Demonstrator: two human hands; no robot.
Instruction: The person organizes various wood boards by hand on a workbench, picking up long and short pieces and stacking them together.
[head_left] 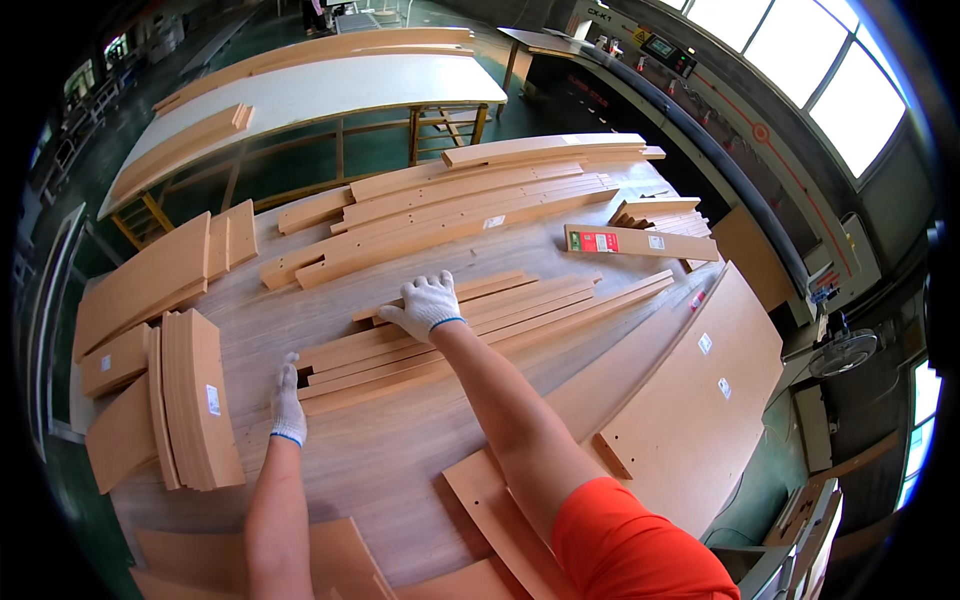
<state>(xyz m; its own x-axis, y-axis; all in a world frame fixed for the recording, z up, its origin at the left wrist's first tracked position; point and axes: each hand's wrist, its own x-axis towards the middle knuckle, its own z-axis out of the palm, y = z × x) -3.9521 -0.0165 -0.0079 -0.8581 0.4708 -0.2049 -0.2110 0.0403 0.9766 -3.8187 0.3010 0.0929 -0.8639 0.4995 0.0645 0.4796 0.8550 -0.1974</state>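
Note:
Both of my hands wear white knit gloves with blue-edged cuffs. In the middle of the table [400,480] lies a bundle of long, narrow light-brown wood boards [530,312], side by side and slightly uneven at their ends. My left hand [287,405] is held flat and upright at the left ends of these boards, its fingers straight. On top of the bundle's far side rests my right hand [430,303], thumb out to the left and fingers spread forward. Whether the right fingertips hook over a board's edge cannot be made out.
Beyond the bundle lie long drilled boards [450,220]. Upright panels [205,400] are stacked at left. A board with a red label [640,243] lies at far right, and large panels [700,390] nearer. Behind are a white-topped table [320,95] and a long machine [690,120].

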